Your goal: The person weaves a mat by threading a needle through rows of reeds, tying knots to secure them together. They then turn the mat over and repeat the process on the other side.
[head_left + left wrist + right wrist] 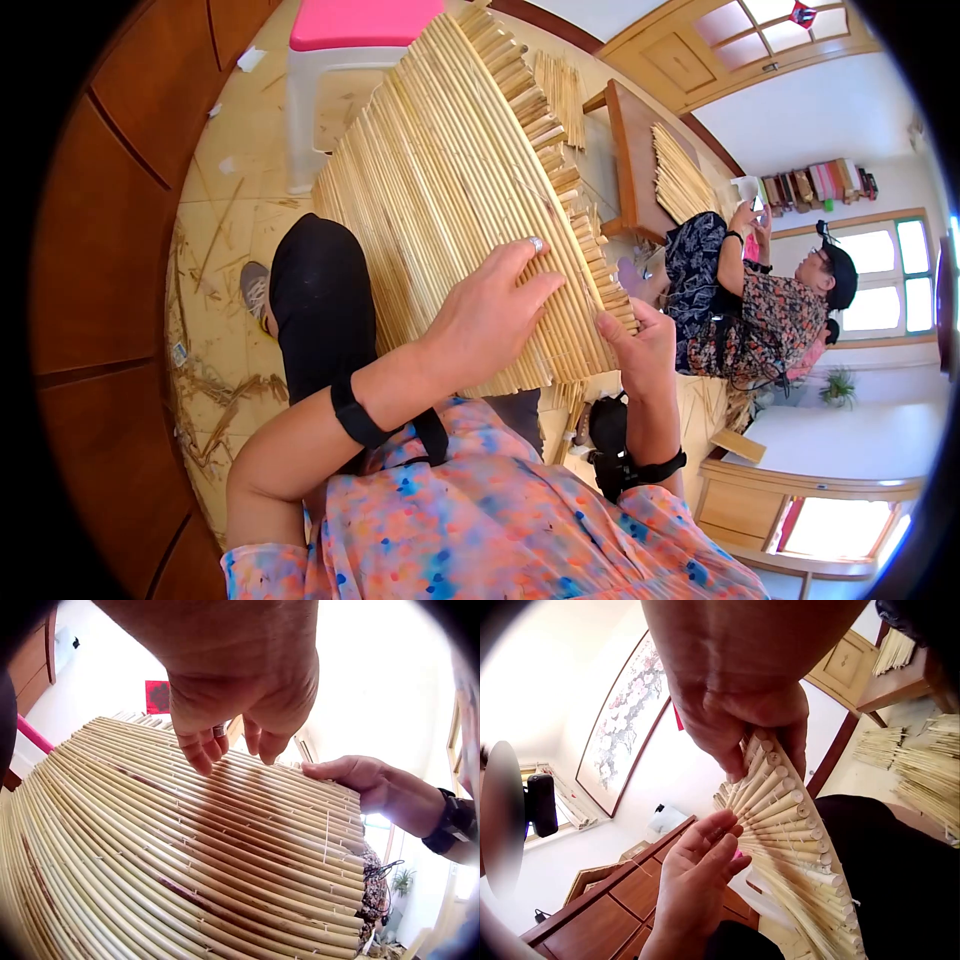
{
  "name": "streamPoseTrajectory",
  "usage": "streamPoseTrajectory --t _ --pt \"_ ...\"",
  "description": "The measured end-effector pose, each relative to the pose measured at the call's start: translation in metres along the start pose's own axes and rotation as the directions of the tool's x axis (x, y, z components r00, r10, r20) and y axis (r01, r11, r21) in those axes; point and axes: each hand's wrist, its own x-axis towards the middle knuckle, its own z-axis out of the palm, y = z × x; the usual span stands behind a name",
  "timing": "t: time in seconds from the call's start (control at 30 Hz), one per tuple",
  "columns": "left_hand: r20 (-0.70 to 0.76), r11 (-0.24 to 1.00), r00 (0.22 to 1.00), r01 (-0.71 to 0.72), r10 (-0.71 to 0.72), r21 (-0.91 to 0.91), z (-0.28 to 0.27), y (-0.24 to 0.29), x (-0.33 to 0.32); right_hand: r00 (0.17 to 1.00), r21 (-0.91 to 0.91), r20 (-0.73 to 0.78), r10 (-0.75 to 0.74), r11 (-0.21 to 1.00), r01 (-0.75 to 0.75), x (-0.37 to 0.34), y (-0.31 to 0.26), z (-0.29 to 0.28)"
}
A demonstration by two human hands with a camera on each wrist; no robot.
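Note:
A stiff mat of straw-coloured stalks point(430, 190), stitched side by side, slopes across the person's lap. Its uneven cut ends point(810, 832) fan out along one edge in the right wrist view. My right hand point(648, 355) grips the near right corner, thumb on the top face and fingers behind the edge. My left hand point(485, 315) is over the top face close to that edge, fingers loosely bent and thumb apart from them; a ring point(219, 730) is on one finger. Short white stitches run across the stalks in the left wrist view, with a longer white thread point(327, 836) near the right end.
A pink-topped stool point(365, 25) stands beyond the mat. Stalk bundles lie on a brown low table point(635, 150) and on the floor. Another person point(770, 300) sits at the right holding a phone. Scraps litter the floor point(215, 290) beside the wooden cabinet point(110, 200).

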Motion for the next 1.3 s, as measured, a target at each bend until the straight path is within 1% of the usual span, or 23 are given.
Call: streamPoseTrajectory --t 0.03,0.13,0.33,0.43,0.53,0.57,0.63,0.73,0.77,0.87,0.9,1.0,1.03,1.1,1.13,1.2,1.3 --pt "-0.001 1.0 1.0 -0.012 0.012 0.001 0.005 0.0 0.001 1.0 0.005 0.008 -0.003 1.0 0.002 -0.001 0.002 -0.003" --pt "-0.002 0.998 0.999 -0.039 0.039 0.048 0.011 0.011 0.005 0.998 -0.031 0.017 0.064 0.997 -0.063 -0.007 0.003 -0.011" --pt "0.027 0.99 0.995 -0.101 0.099 0.097 0.014 0.011 0.0 0.991 0.021 0.109 0.077 0.997 -0.08 -0.009 0.001 -0.017" --pt "0.04 0.987 0.993 -0.113 0.109 0.115 0.014 0.01 -0.002 0.99 0.034 0.134 0.046 0.998 -0.051 -0.009 0.009 -0.019" --pt "0.069 0.986 0.993 -0.108 0.1 0.127 0.014 0.012 0.0 0.991 0.014 0.131 -0.015 1.0 0.014 -0.01 0.008 -0.02" --pt "0.088 0.988 0.992 -0.099 0.089 0.122 0.013 0.014 -0.001 0.992 -0.099 0.125 -0.036 0.994 0.049 -0.012 0.007 -0.021" --pt "0.122 0.984 0.989 -0.098 0.08 0.149 0.008 0.015 0.001 0.986 -0.298 0.119 -0.113 0.944 0.144 -0.013 0.001 -0.022" --pt "0.111 0.987 0.992 -0.08 0.064 0.139 -0.013 0.02 0.012 0.988 -0.313 0.093 -0.126 0.938 0.149 -0.019 -0.002 -0.016" --pt "0.087 0.982 0.995 -0.066 0.052 0.175 -0.022 0.023 0.019 0.986 -0.309 0.098 -0.136 0.938 0.16 -0.02 -0.004 -0.017" --pt "-0.011 0.972 0.997 0.071 -0.07 0.226 -0.056 0.024 0.027 0.984 -0.292 0.1 -0.15 0.941 0.173 -0.028 -0.007 -0.016" --pt "-0.02 0.964 0.986 0.164 -0.163 0.211 -0.069 0.025 0.03 0.984 -0.273 0.087 -0.154 0.947 0.172 -0.028 -0.007 -0.015" --pt "-0.144 0.928 0.987 0.124 -0.077 0.351 -0.103 0.015 0.042 0.981 -0.234 0.081 -0.179 0.953 0.193 -0.028 -0.004 -0.017" --pt "-0.163 0.904 0.984 0.139 -0.078 0.404 -0.111 0.01 0.044 0.979 -0.232 0.085 -0.185 0.952 0.2 -0.027 -0.003 -0.019" --pt "-0.195 0.887 0.972 0.2 -0.128 0.417 -0.122 0.002 0.049 0.978 -0.225 0.08 -0.19 0.953 0.204 -0.03 -0.003 -0.019" --pt "-0.213 0.878 0.966 0.227 -0.147 0.421 -0.126 0.0 0.052 0.971 -0.205 0.083 -0.223 0.95 0.235 -0.031 -0.001 -0.019" --pt "-0.227 0.868 0.961 0.245 -0.158 0.433 -0.133 -0.002 0.059 0.954 -0.165 0.079 -0.288 0.94 0.297 -0.033 0.005 -0.022" --pt "-0.279 0.847 0.95 0.262 -0.142 0.462 -0.146 0.001 0.069 0.945 -0.198 0.139 -0.295 0.927 0.318 -0.036 0.003 -0.028"
